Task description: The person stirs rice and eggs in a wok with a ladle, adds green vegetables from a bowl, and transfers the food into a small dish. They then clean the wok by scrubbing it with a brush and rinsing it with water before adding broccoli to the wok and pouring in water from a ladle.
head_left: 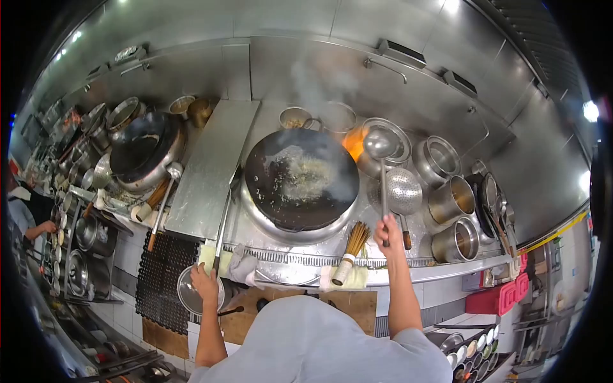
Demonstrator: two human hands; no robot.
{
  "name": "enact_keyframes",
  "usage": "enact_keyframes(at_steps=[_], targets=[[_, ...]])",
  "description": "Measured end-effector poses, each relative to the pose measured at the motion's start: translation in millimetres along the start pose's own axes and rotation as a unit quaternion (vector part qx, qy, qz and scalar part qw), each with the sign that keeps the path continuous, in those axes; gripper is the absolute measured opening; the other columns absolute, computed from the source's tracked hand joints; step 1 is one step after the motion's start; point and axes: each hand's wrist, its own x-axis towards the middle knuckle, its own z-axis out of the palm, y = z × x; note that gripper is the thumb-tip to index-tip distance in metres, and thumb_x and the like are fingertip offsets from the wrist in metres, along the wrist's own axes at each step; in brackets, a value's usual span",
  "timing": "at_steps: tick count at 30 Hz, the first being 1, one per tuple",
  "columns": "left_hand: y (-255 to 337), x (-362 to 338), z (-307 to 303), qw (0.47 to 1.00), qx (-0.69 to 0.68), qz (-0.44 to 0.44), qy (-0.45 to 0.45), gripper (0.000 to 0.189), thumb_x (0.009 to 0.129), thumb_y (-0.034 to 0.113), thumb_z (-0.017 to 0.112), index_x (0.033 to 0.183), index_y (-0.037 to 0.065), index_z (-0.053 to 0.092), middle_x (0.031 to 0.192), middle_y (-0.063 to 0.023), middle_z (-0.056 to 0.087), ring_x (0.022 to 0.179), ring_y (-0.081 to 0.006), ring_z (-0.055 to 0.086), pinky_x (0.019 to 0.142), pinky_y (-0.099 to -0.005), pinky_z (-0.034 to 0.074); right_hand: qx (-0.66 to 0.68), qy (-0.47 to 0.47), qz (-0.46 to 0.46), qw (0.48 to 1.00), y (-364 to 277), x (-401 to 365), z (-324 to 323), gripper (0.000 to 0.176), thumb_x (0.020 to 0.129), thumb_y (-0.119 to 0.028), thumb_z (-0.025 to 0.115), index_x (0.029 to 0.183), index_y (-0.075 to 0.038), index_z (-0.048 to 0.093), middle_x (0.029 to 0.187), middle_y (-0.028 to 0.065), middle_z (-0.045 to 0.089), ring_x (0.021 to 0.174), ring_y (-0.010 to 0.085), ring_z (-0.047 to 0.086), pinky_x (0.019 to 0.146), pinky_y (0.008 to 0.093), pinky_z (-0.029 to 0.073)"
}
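My right hand is closed around the handle of a long metal ladle. The ladle's round bowl is raised at the back, in front of orange flame. My left hand is low at the stove's front edge, fingers a little apart, with nothing visible in it. Beside that hand are a round metal pan and the lower end of a long-handled metal spatula. A dark wok sits on the burner before me, with pale bits and steam inside.
A perforated skimmer and a bamboo brush lie right of the wok. Steel pots stand farther right. Another wok is at left, past a steel panel. A person's arm shows at far left.
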Motion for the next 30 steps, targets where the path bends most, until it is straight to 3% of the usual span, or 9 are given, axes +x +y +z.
enact_keyframes(at_steps=[2, 5, 7, 9, 10, 17, 21, 24, 30], targets=[[2.6, 0.1, -10.6, 0.999, -0.026, 0.026, 0.000, 0.021, 0.079, 0.016, 0.066, 0.092, 0.001, 0.059, 0.105, -0.0169, 0.054, 0.102, -0.0364, 0.049, 0.084, -0.0460, 0.040, -0.166, 0.052, -0.065, 0.983, -18.7, 53.0, -9.3, 0.040, 0.090, -0.011, 0.052, 0.126, -0.012, 0.033, 0.065, 0.0024, 0.045, 0.042, 0.0104, 0.043, 0.036, 0.0251, 0.036], [16.9, -5.3, -19.2, 0.998, -0.058, 0.001, -0.040, 0.015, 0.081, 0.013, 0.064, 0.089, 0.001, 0.061, 0.091, -0.0155, 0.059, 0.093, -0.0318, 0.054, 0.082, -0.0402, 0.042, -0.525, 0.188, -0.198, 0.806, -28.2, 151.7, -65.7, 0.039, 0.091, -0.014, 0.050, 0.126, -0.006, 0.035, 0.062, 0.0027, 0.044, 0.044, 0.0112, 0.045, 0.039, 0.0265, 0.039], [33.6, -22.6, -30.4, 0.926, -0.253, -0.189, -0.210, 0.015, 0.084, 0.013, 0.060, 0.096, 0.002, 0.060, 0.088, -0.0118, 0.061, 0.089, -0.0235, 0.057, 0.079, -0.0360, 0.044, -0.593, 0.205, -0.117, 0.770, -48.2, 202.9, -97.0, 0.028, 0.091, -0.017, 0.048, 0.115, -0.004, 0.043, 0.061, 0.0026, 0.043, 0.044, 0.0112, 0.044, 0.039, 0.0263, 0.038], [39.7, -44.3, -2.5, 0.827, -0.464, -0.203, -0.246, 0.030, 0.087, 0.021, 0.061, 0.112, 0.006, 0.053, 0.097, -0.0092, 0.061, 0.086, -0.0185, 0.058, 0.068, -0.0317, 0.046, -0.245, 0.034, 0.008, 0.969, -80.8, 217.4, -107.3, 0.014, 0.093, -0.018, 0.045, 0.100, -0.005, 0.048, 0.060, 0.0018, 0.043, 0.045, 0.0096, 0.043, 0.039, 0.0245, 0.036], [71.5, -46.8, -14.2, 0.790, -0.491, -0.250, -0.268, 0.037, 0.087, 0.024, 0.060, 0.119, 0.008, 0.049, 0.104, -0.0092, 0.060, 0.091, -0.0189, 0.058, 0.072, -0.0326, 0.047, -0.080, -0.013, 0.057, 0.995, -85.1, 214.6, -103.0, 0.014, 0.094, -0.017, 0.045, 0.098, -0.003, 0.048, 0.060, 0.0005, 0.042, 0.044, 0.0082, 0.041, 0.038, 0.0244, 0.034], [196.5, -12.3, 21.8, 0.551, -0.668, -0.335, -0.371, 0.052, 0.091, 0.043, 0.053, 0.132, 0.011, 0.044, 0.119, -0.0090, 0.052, 0.115, -0.0228, 0.046, 0.094, -0.0443, 0.040, 0.300, -0.198, 0.126, 0.925, -87.0, 111.5, -40.4, 0.025, 0.096, -0.012, 0.040, 0.109, 0.009, 0.047, 0.076, 0.0023, 0.044, 0.047, 0.0037, 0.041, 0.037, 0.0224, 0.031], [227.0, 16.1, 53.7, 0.486, -0.714, -0.347, -0.367, 0.033, 0.093, 0.039, 0.052, 0.112, 0.013, 0.056, 0.102, -0.0026, 0.056, 0.099, -0.0186, 0.051, 0.082, -0.0405, 0.046, 0.246, -0.168, 0.176, 0.938, -108.4, 14.7, -12.0, 0.032, 0.095, -0.012, 0.040, 0.116, 0.012, 0.043, 0.074, 0.0015, 0.042, 0.042, 0.0028, 0.038, 0.034, 0.0216, 0.030], [239.2, 23.2, 62.8, 0.566, -0.678, -0.363, -0.296, 0.017, 0.095, 0.031, 0.050, 0.093, 0.016, 0.058, 0.091, 0.0032, 0.059, 0.087, -0.0128, 0.051, 0.077, -0.0354, 0.043, 0.194, -0.140, 0.194, 0.952, -105.3, -46.0, -3.8, 0.031, 0.094, -0.010, 0.042, 0.116, 0.011, 0.044, 0.075, 0.0018, 0.044, 0.039, 0.0021, 0.036, 0.031, 0.0211, 0.030], [222.7, 27.8, 60.9, 0.568, -0.678, -0.354, -0.305, 0.017, 0.093, 0.030, 0.053, 0.101, 0.015, 0.056, 0.096, 0.0006, 0.058, 0.091, -0.0149, 0.053, 0.077, -0.0353, 0.044, -0.033, -0.106, 0.243, 0.964, -84.4, -119.8, 19.8, 0.023, 0.092, -0.007, 0.047, 0.115, -0.008, 0.045, 0.074, 0.0013, 0.044, 0.041, 0.0022, 0.035, 0.030, 0.0201, 0.029]])
